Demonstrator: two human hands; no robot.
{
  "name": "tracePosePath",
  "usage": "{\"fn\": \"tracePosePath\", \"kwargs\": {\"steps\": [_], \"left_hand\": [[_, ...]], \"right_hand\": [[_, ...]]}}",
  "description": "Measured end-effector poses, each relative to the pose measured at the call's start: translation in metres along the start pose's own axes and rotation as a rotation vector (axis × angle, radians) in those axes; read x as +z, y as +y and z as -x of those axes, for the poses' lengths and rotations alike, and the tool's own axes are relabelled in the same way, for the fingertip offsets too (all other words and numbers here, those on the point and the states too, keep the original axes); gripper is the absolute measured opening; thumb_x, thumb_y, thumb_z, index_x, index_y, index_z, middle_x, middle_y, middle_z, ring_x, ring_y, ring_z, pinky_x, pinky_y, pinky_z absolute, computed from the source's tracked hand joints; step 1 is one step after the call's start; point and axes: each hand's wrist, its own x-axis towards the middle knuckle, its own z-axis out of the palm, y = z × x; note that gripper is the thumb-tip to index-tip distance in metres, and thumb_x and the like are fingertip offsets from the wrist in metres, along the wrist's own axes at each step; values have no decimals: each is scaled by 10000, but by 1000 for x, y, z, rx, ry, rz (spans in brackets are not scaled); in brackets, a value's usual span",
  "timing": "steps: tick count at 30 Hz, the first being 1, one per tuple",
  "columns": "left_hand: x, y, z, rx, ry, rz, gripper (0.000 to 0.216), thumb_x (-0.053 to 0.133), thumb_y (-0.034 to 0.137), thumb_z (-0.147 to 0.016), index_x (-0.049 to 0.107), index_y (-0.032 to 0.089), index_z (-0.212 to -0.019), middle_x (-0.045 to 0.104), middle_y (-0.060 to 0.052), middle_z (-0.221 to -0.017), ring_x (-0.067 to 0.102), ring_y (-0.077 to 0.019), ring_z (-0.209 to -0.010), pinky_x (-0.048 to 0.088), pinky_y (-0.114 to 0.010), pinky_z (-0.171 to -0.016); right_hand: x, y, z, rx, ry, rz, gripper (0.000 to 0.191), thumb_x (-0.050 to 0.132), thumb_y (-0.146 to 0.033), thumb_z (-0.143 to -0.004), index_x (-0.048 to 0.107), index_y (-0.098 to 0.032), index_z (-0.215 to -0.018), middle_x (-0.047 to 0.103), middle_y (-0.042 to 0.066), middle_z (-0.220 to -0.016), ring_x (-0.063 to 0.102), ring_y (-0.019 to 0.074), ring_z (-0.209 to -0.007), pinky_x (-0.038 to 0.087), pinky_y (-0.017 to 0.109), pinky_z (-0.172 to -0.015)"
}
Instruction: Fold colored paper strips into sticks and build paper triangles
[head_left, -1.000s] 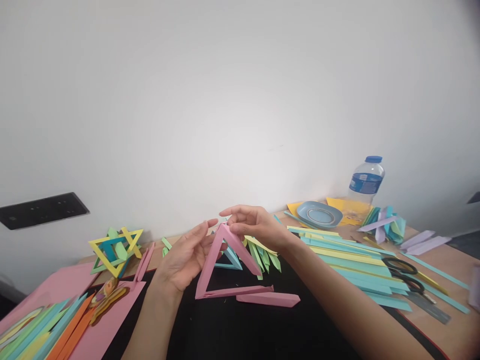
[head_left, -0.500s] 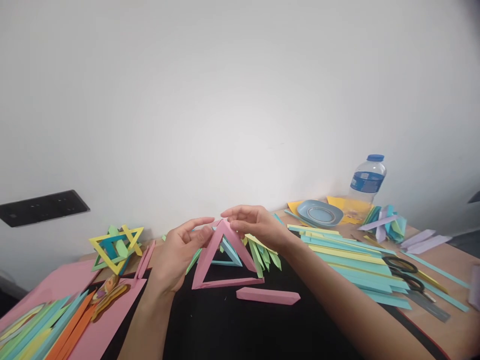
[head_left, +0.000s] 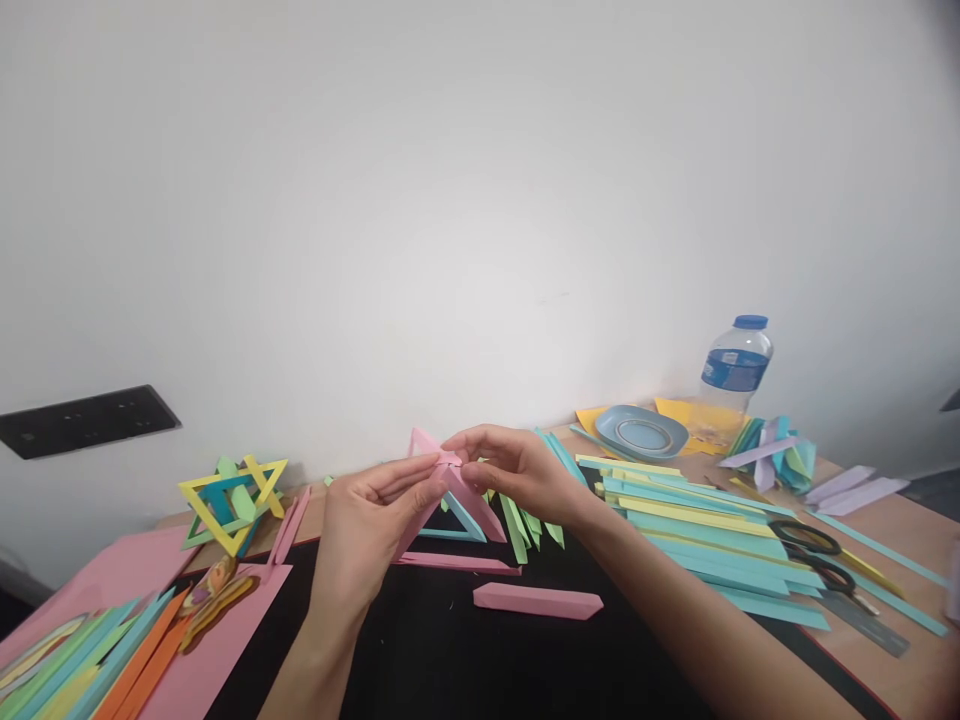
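A pink folded-paper triangle (head_left: 480, 515) stands on the black mat (head_left: 450, 650) in the middle of the table. My left hand (head_left: 375, 520) pinches its left side near the top corner. My right hand (head_left: 514, 470) pinches the same top corner from the right, fingers closed on the pink strip ends. Behind the pink triangle lies a smaller blue paper triangle (head_left: 459, 522). A loose pink folded strip (head_left: 537, 600) lies flat on the mat in front of my right wrist.
Blue and yellow paper strips (head_left: 697, 530) are stacked at right, with scissors (head_left: 814, 555), a ruler, a blue dish (head_left: 642, 432) and a water bottle (head_left: 735, 368). A yellow-green-blue paper star (head_left: 229, 497) stands at left, beside pink sheets (head_left: 217, 650) and coloured strips (head_left: 90, 670).
Both hands have closed in on the triangle's top corner. My left hand went from loosely open beside it to pinching it. The triangle has shifted a little away from me.
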Motion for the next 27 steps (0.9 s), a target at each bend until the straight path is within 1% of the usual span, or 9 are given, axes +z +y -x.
{"fn": "tracePosePath", "kwargs": {"steps": [3, 6, 8, 10, 12, 15, 19, 23, 27], "left_hand": [[7, 5, 11, 41, 53, -2, 239, 829, 176, -546, 768, 192, -777, 753, -42, -834, 686, -260, -885, 560, -268, -776], [16, 7, 19, 115, 109, 18, 181, 807, 202, -585, 768, 192, -761, 753, -37, -801, 699, -247, -826, 581, -259, -711], [19, 6, 21, 169, 142, 5, 151, 793, 226, -603, 768, 194, -749, 752, -33, -779, 707, -234, -770, 589, -252, -661], [21, 2, 19, 220, 173, -32, 143, 789, 242, -605, 768, 205, -742, 751, -24, -759, 710, -217, -722, 588, -232, -618], [22, -2, 17, 275, 201, -66, 133, 785, 241, -607, 768, 219, -738, 750, -14, -748, 710, -205, -700, 584, -213, -583], [23, -6, 15, 328, 207, -75, 103, 762, 206, -629, 768, 229, -730, 748, -6, -723, 710, -197, -679, 583, -210, -560], [25, -10, 16, 371, 223, -76, 101, 745, 159, -638, 764, 226, -712, 745, 5, -701, 707, -183, -655, 589, -215, -588], [28, -19, 14, 468, 300, -132, 103, 751, 200, -656, 762, 228, -755, 747, 17, -719, 699, -165, -639, 582, -207, -597], [30, -27, 12, 576, 386, -218, 98, 737, 220, -682, 755, 213, -778, 743, 13, -717, 685, -163, -613, 573, -228, -593]], "right_hand": [[3, -3, 5, -120, 28, 111, 194, 610, -298, -838, 642, -183, -992, 630, 44, -914, 579, 143, -842, 468, 284, -737], [8, -4, 9, -243, 85, 231, 186, 608, -293, -841, 648, -197, -995, 634, 44, -906, 580, 142, -814, 471, 296, -737], [12, -3, 10, -293, 140, 281, 189, 615, -286, -837, 652, -203, -1003, 635, 43, -885, 579, 143, -800, 470, 307, -751], [15, -1, 11, -314, 187, 297, 185, 618, -279, -835, 657, -209, -1002, 638, 46, -885, 580, 153, -828, 466, 314, -767], [18, 2, 11, -308, 213, 255, 176, 609, -280, -842, 662, -218, -997, 638, 50, -895, 583, 160, -843, 470, 310, -751], [20, 6, 9, -280, 248, 156, 145, 606, -290, -843, 680, -222, -947, 640, 48, -885, 590, 158, -830, 476, 301, -722], [20, 9, 7, -214, 287, 103, 129, 640, -307, -815, 689, -216, -892, 642, 38, -842, 588, 151, -781, 471, 295, -693], [23, 8, 6, -174, 301, 47, 143, 657, -304, -799, 679, -204, -899, 640, 35, -839, 592, 147, -767, 475, 291, -690], [27, 7, 6, -129, 330, -8, 144, 664, -304, -790, 662, -192, -881, 656, 32, -825, 608, 141, -762, 484, 276, -693]]}}
